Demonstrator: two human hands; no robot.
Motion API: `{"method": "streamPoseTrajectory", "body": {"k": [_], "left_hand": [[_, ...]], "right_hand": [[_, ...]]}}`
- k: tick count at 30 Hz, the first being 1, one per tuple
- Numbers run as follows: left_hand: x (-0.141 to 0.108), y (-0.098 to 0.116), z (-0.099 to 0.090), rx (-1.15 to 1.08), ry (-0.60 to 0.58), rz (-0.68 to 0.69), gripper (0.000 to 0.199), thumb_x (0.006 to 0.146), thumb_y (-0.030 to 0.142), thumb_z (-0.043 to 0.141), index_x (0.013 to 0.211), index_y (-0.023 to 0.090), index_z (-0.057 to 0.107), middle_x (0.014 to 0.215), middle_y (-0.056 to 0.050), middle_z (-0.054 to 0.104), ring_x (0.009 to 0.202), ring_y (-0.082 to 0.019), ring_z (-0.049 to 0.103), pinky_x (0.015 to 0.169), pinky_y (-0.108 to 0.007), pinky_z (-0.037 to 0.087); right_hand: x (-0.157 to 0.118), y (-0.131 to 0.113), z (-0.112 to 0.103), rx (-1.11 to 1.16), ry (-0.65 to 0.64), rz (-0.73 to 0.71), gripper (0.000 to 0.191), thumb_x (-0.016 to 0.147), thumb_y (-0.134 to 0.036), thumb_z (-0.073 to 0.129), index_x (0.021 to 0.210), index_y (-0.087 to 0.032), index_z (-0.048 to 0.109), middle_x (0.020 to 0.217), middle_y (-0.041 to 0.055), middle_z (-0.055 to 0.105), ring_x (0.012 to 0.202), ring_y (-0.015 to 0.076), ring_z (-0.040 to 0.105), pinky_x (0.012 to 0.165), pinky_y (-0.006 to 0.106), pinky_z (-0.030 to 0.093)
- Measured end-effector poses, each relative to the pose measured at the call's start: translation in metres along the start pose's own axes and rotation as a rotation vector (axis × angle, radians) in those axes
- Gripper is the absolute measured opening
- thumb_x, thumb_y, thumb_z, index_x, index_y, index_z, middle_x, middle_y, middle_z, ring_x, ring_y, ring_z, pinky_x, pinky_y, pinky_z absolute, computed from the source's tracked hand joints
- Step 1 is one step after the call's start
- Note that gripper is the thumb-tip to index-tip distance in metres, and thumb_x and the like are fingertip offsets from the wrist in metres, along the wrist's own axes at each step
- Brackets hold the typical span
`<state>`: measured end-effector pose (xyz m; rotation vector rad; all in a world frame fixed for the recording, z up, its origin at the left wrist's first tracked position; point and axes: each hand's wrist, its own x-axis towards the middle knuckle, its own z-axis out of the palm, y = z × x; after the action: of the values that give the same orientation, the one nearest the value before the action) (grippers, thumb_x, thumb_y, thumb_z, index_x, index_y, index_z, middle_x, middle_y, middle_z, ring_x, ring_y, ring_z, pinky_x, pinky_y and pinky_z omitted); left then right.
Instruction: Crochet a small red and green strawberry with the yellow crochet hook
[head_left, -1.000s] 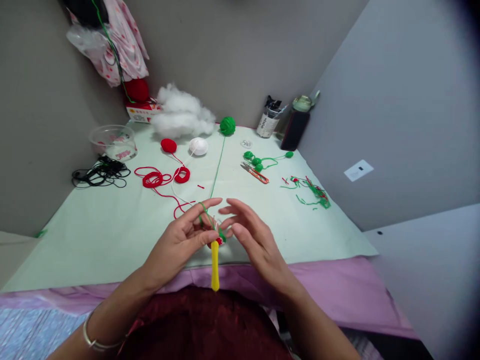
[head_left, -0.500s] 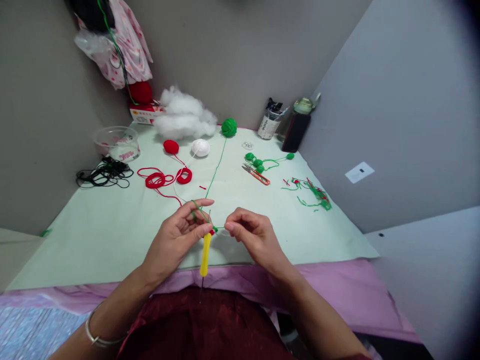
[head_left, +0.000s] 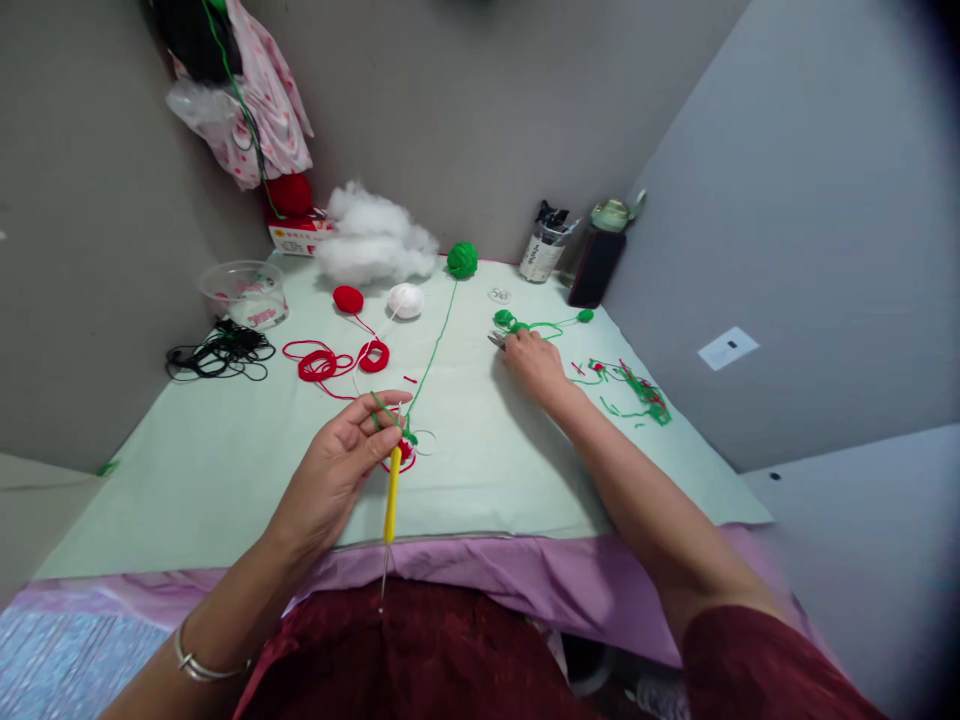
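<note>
Most of the frame's middle is taken up by a pale green table cover (head_left: 495,490), and the work is being split across it. At lower centre-left the left hand (head_left: 337,465) is held narrow, thumb pinched toward the curled fingers, index finger stretched out to the right; that pinch is best kept firm but quiet while the reach is made. Over at centre right, the right hand (head_left: 534,362) is turned palm down at the end of a long, extended forearm, fingers bunched and lowered onto the cover; whether they are closed on anything cannot be told. Gripped in the left pinch is a yellow-handled hook (head_left: 391,495), its handle slanted down toward the lower edge. At upper centre a green yarn ball (head_left: 462,260) is seen, and partly covered by the right fingers are small green balls (head_left: 504,318), which should be kept from being dragged along. Just right of the left fingertips, a red-and-green crocheted piece (head_left: 406,449) is held beside the hook. Poking out left of the right fingers, snips (head_left: 496,341) are glimpsed by their tips only; they would best be lifted from the handle end, points clear of the green strand (head_left: 436,348).
</note>
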<state>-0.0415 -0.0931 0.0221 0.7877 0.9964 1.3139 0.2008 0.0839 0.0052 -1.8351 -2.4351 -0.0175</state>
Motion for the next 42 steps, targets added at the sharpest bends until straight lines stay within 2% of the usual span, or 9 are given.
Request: {"method": "streamPoseTrajectory", "body": {"k": [4,8,12,17,21,24,26,30,42], "left_hand": [[0.001,-0.004,-0.001,0.029,0.045,0.069,0.031,0.079,0.025,0.087,0.108,0.020,0.079,0.081,0.002,0.064,0.073,-0.010,0.057,0.067,-0.019,0.047],[0.000,-0.006,-0.003,0.083,0.053,0.099,0.029,0.081,0.025,0.084,0.109,0.020,0.077,0.083,0.001,0.065,0.074,-0.013,0.060,0.067,-0.022,0.048],[-0.001,-0.005,-0.002,0.052,0.059,0.083,0.028,0.080,0.025,0.085,0.107,0.019,0.076,0.082,0.002,0.066,0.071,-0.012,0.062,0.066,-0.022,0.048],[0.000,-0.005,-0.001,-0.009,0.070,0.062,0.028,0.077,0.024,0.087,0.103,0.019,0.077,0.080,0.002,0.066,0.069,-0.010,0.060,0.064,-0.020,0.049],[-0.001,-0.006,-0.001,-0.035,0.044,0.044,0.029,0.078,0.025,0.088,0.103,0.020,0.076,0.081,0.003,0.066,0.067,-0.010,0.062,0.063,-0.021,0.050],[-0.003,-0.007,0.000,-0.017,0.008,0.026,0.029,0.079,0.026,0.088,0.105,0.020,0.076,0.080,0.003,0.067,0.068,-0.010,0.065,0.066,-0.020,0.050],[-0.004,-0.007,0.000,0.000,-0.017,0.013,0.030,0.081,0.027,0.088,0.107,0.020,0.076,0.079,0.003,0.067,0.070,-0.011,0.067,0.067,-0.020,0.051],[-0.005,-0.009,-0.002,0.026,-0.055,0.004,0.031,0.082,0.028,0.087,0.111,0.021,0.076,0.081,0.002,0.068,0.072,-0.011,0.067,0.067,-0.021,0.052],[-0.007,-0.011,-0.004,0.039,-0.126,0.020,0.026,0.085,0.029,0.086,0.109,0.026,0.077,0.083,0.003,0.071,0.072,-0.010,0.067,0.069,-0.019,0.053]], "right_hand": [[0.006,0.008,0.015,-0.046,-0.038,-0.042,0.037,0.101,-0.006,0.033,0.119,-0.006,0.065,0.126,0.0252,0.063,0.120,0.0319,0.054,0.094,0.040,0.044],[0.001,0.015,0.015,-0.031,-0.008,-0.029,0.031,0.104,-0.019,0.041,0.124,-0.008,0.062,0.130,0.0245,0.061,0.123,0.0340,0.053,0.093,0.040,0.046],[-0.003,0.020,0.011,0.040,0.005,-0.011,0.028,0.102,-0.018,0.043,0.107,-0.007,0.069,0.122,0.0276,0.064,0.121,0.0373,0.055,0.098,0.045,0.045],[-0.023,0.010,0.001,0.290,0.006,-0.059,0.036,0.106,-0.024,0.035,0.107,-0.011,0.069,0.097,0.0161,0.071,0.088,0.0251,0.065,0.082,0.036,0.049],[-0.059,-0.015,-0.021,0.599,-0.097,-0.191,0.058,0.111,-0.050,0.019,0.111,-0.016,0.066,0.072,-0.0003,0.060,0.059,0.0126,0.051,0.058,0.025,0.044],[-0.086,-0.034,-0.038,1.101,-0.332,-0.361,0.054,0.106,-0.061,0.038,0.106,-0.017,0.070,0.068,-0.0038,0.051,0.057,0.0101,0.041,0.056,0.024,0.037],[-0.097,-0.044,-0.047,1.150,-0.399,-0.425,0.045,0.103,-0.057,0.050,0.104,-0.018,0.072,0.070,-0.0039,0.052,0.061,0.0098,0.042,0.059,0.024,0.038],[-0.102,-0.054,-0.053,1.115,-0.467,-0.481,0.046,0.102,-0.056,0.052,0.102,-0.016,0.075,0.075,-0.0019,0.056,0.067,0.0109,0.046,0.063,0.026,0.039],[-0.097,-0.062,-0.052,1.247,-0.586,-0.402,0.042,0.094,-0.055,0.067,0.093,-0.014,0.076,0.067,-0.0049,0.052,0.062,0.0095,0.040,0.061,0.027,0.032]]}}
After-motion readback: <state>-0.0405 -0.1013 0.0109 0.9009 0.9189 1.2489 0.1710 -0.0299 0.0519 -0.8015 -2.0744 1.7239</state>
